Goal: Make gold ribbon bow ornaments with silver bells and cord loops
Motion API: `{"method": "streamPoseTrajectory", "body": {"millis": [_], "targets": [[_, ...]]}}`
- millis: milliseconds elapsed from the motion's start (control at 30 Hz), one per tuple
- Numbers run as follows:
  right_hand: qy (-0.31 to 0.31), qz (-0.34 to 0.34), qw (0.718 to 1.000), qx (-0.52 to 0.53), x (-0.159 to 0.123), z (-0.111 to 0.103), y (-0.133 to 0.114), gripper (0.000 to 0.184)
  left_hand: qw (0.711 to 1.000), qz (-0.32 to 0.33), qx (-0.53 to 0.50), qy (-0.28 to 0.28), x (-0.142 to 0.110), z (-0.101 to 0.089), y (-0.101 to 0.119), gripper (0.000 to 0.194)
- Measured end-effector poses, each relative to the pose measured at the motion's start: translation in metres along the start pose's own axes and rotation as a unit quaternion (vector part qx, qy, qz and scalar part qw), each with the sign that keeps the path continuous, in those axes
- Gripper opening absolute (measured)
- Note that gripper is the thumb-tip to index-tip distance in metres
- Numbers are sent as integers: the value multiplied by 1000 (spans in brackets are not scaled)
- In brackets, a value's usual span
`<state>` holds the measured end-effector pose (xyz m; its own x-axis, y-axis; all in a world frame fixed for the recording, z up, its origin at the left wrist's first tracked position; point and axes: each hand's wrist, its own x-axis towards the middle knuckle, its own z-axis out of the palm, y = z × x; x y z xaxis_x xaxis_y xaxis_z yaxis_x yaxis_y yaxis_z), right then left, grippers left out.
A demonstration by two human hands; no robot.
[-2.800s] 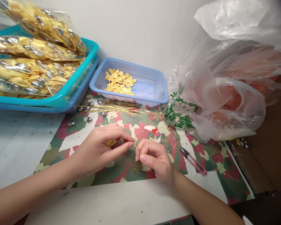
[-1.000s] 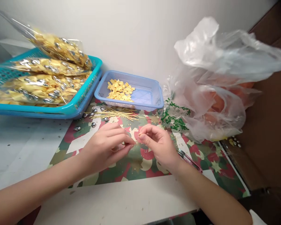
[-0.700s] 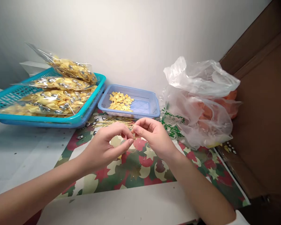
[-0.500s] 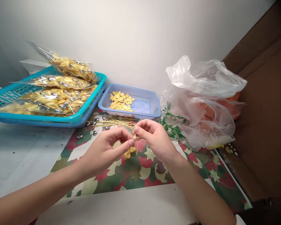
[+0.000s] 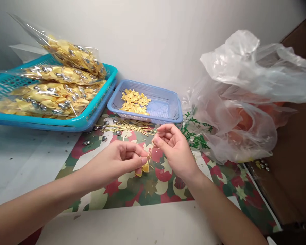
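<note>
White wall backs a white surface (image 5: 22, 160) carrying a patterned mat (image 5: 148, 185).

Position: the bow (image 5: 142, 167) is above the mat's centre, between the two hands. The left hand (image 5: 117, 163) pinches it between thumb and forefinger. The right hand (image 5: 175, 148) is just beside it, fingertips closed on a thin gold wire (image 5: 150, 154) that runs down to the bow.

Count:
- Hands: two.
- Trays: two. The teal tray (image 5: 91, 114) sits at the far left edge; the blue tray (image 5: 175, 114) sits against the wall, beside it.
- Packets (image 5: 53, 97) of bows in the teal tray: at least four, stacked.
- Loose bows (image 5: 135, 100) in the blue tray: one small pile, too many to count.
- Gold wires (image 5: 130, 125): one bundle, in front of the blue tray.
- Silver beads (image 5: 104, 138): about seven, beside the bundle.
- Bags (image 5: 244, 102): a heap of clear plastic at the right edge, count unclear.

Appearance: the bow is small, yellow, folded satin, partly hidden by the left fingers.
</note>
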<state>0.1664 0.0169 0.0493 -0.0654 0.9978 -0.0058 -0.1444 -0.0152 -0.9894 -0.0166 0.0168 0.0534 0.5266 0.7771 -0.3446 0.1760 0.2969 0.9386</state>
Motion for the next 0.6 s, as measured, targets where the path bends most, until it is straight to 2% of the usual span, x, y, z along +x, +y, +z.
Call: {"method": "streamPoseTrajectory", "body": {"millis": [100,167,267,367,467,600], "targets": [[2,21,1000,20,2,-1,3,18,1000,-10,11,-10,1,0,2,25],[-13,77,995,64,2,-3,1,21,1000,-7,27,-8,1,0,2,25],[-65,187,970,144,2,-8,-7,28,997,5,78,29,-2,1,1,24],[-126,239,950,159,2,-14,-17,29,983,41,163,77,-5,2,1,21],[-148,237,954,113,2,-19,-23,26,955,115,247,118,-6,2,0,21],[-148,202,967,39,3,-18,-21,20,881,244,354,195,-7,1,-1,19]]}}
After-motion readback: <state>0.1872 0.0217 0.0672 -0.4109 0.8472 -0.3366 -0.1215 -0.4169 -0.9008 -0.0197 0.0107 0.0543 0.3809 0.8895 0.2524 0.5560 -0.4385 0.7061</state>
